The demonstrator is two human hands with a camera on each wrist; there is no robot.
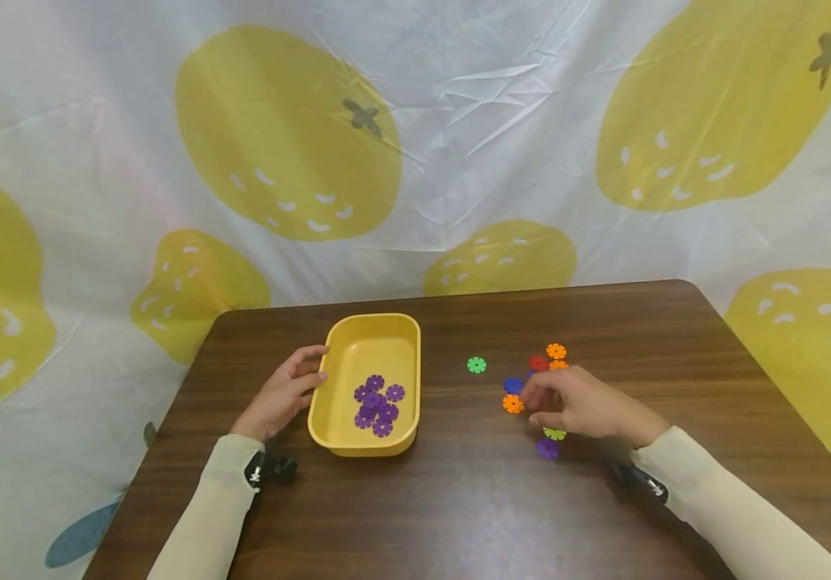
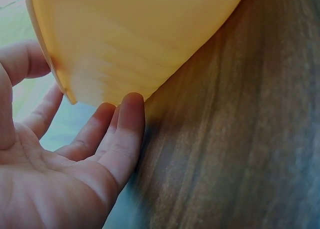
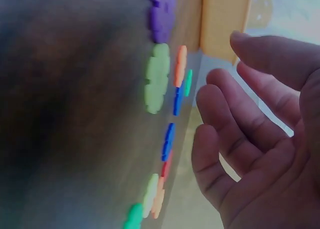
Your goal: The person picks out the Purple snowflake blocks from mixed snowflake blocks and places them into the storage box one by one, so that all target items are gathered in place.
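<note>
A yellow plastic basin (image 1: pixel 346 354) stands left of the middle of the table, with several purple notched discs (image 1: pixel 374 403) heaped toward its near end. My left hand (image 1: pixel 286 395) holds its left side, thumb at the rim and other fingertips against the outer wall (image 2: pixel 130 44). On the right, my right hand (image 1: pixel 589 407) hovers low over loose flower-shaped discs, fingers loosely bent and nothing between them. Nearest its fingertips are an orange disc (image 1: pixel 513 404) and a blue disc (image 1: pixel 513 386). A yellow-green disc (image 3: pixel 157 79) and a purple disc (image 3: pixel 162 15) lie below it; the hand hides others.
A green disc (image 1: pixel 476 365) lies apart between basin and right hand. Behind the hand are a red disc (image 1: pixel 538 363) and an orange disc (image 1: pixel 556 351). The dark wooden table (image 1: pixel 459 507) ends at a white curtain (image 1: pixel 430 161) printed with yellow fruit.
</note>
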